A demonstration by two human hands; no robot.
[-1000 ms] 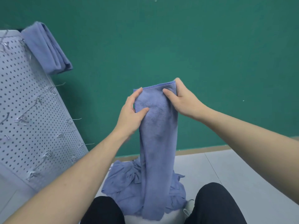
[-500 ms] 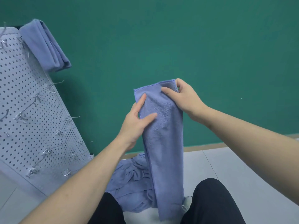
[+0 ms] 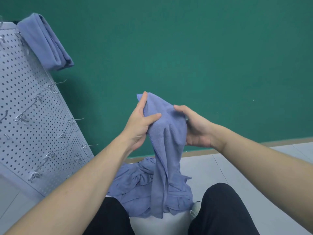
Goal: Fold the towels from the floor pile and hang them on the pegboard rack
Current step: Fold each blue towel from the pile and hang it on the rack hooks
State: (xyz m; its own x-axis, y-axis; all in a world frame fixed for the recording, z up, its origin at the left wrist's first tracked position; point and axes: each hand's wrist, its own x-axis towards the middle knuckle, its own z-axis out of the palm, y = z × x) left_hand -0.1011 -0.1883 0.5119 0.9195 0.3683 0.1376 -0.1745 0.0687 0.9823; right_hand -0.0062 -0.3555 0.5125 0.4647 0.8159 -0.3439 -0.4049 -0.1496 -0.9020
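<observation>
Left hand (image 3: 140, 122) is pinching the blue towel (image 3: 166, 150) near its top edge, right hand (image 3: 194, 128) is gripping its other side, towel is hanging over the floor pile (image 3: 135, 184), folded towel (image 3: 45, 43) is sitting atop the pegboard rack (image 3: 33, 124).

Bare forearms, dark trousers, seen from the wearer's own head.

Both forearms are uncovered right to the frame edge, with no sleeve, watch, ring or band showing on either; the left hand (image 3: 140, 122) and the right hand (image 3: 194, 128) are bare too, nails short and plain. Below the hands, the two knees (image 3: 220, 209) are clad in black trousers of a smooth, matte cloth (no seam, pocket or print can be made out). Between the knees, just beside the right one, sits a small pale grey-white shape (image 3: 195, 209) that may be a shoe toe, too little of it visible to be sure.
</observation>
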